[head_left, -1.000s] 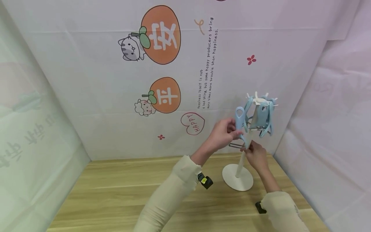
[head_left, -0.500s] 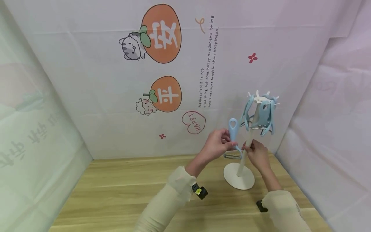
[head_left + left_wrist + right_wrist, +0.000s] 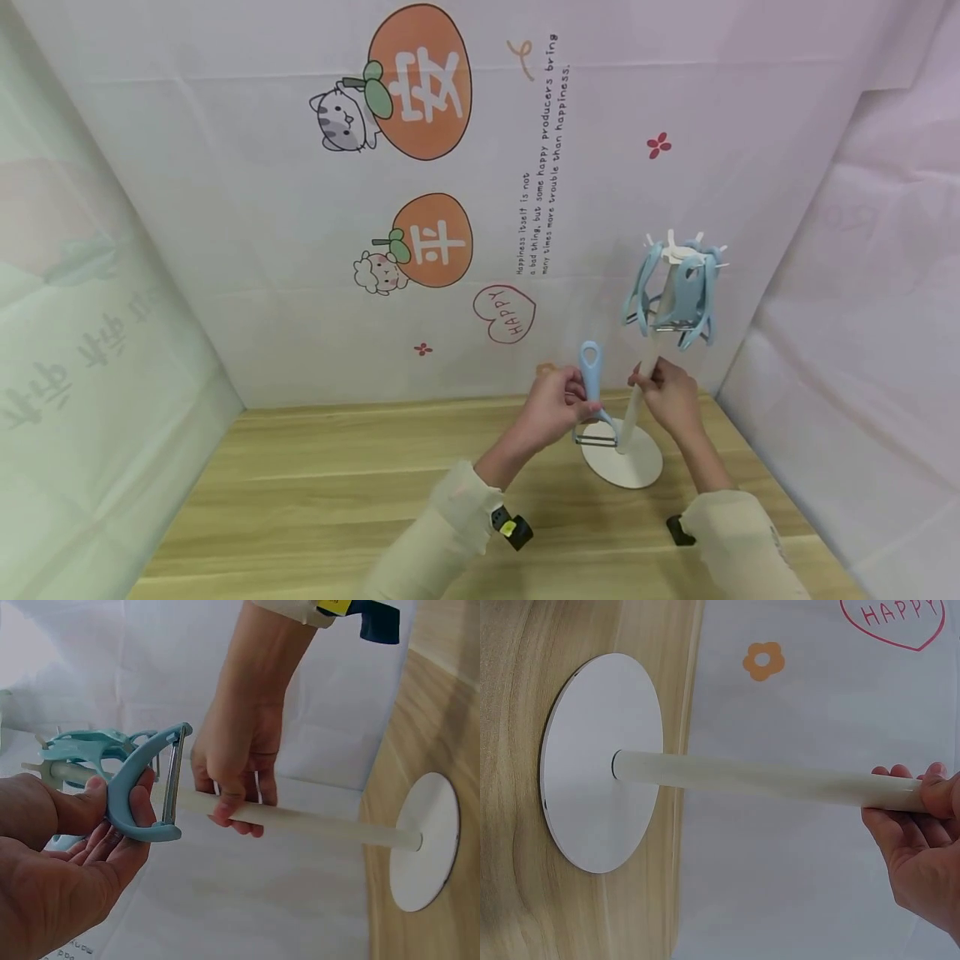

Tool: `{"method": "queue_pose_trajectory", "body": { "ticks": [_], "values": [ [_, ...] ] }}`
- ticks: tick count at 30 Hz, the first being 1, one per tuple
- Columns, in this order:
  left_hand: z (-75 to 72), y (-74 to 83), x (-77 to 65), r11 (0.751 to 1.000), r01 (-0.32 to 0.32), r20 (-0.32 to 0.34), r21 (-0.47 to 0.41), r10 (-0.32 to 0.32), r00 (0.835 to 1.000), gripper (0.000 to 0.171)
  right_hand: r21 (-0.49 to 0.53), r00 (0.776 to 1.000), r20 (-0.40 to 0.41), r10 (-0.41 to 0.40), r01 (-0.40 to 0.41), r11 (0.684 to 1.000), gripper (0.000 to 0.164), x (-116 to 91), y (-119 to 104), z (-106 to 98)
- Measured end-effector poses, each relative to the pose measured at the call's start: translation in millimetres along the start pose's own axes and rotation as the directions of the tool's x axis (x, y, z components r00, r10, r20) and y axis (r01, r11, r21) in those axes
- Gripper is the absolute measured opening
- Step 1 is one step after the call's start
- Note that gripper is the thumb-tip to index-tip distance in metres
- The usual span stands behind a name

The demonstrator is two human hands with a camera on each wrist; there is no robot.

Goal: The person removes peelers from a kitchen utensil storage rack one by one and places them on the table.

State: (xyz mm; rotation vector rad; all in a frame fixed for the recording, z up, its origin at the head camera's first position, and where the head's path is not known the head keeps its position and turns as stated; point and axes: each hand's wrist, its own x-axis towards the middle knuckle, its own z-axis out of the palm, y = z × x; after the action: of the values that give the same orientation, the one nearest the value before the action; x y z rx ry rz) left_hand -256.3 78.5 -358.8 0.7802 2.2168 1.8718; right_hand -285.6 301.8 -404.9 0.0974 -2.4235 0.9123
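While the right grip (image 3: 670, 398) is wrapped round a smooth, cylindrical white pole (image 3: 634, 407), the left grip (image 3: 552, 405) pinches a pale-blue peeler (image 3: 591, 379), metal blade (image 3: 173, 776) spanning its U-shaped head (image 3: 124, 787), just left of the pole. Similar peelers (image 3: 686, 296) hang from white prongs (image 3: 671, 239) at the pole's top; the flat, round base (image 3: 639, 468) sits near the back right corner of the wood-grained desk (image 3: 337, 483).

There are two hands (image 3: 551, 408) (image 3: 670, 396), one stand (image 3: 757, 778) and at least four peelers (image 3: 591, 385).
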Motion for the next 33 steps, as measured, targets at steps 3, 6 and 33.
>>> {"method": "queue_pose_trajectory", "body": {
  "ticks": [3, 6, 33],
  "values": [
    [1.9, -7.0, -5.1, 0.999, 0.028, -0.006, -0.023, -0.028, 1.0, 0.021, 0.005, 1.0, 0.0, 0.003, -0.003, 1.0, 0.009, 0.2, 0.2, -0.6],
    [2.8, -14.2, -9.4, 0.998, 0.05, -0.016, -0.024, -0.05, 0.999, 0.02, 0.017, 1.0, 0.012, 0.01, -0.01, 1.0, 0.009, 1.0, 0.6, -1.1],
    [27.4, -89.0, -50.2, 0.972, 0.198, -0.015, -0.127, -0.201, 0.979, 0.015, 0.021, 0.999, 0.035, 0.023, -0.024, 0.999, 0.011, 1.3, 1.9, -0.8]
  ]
}}
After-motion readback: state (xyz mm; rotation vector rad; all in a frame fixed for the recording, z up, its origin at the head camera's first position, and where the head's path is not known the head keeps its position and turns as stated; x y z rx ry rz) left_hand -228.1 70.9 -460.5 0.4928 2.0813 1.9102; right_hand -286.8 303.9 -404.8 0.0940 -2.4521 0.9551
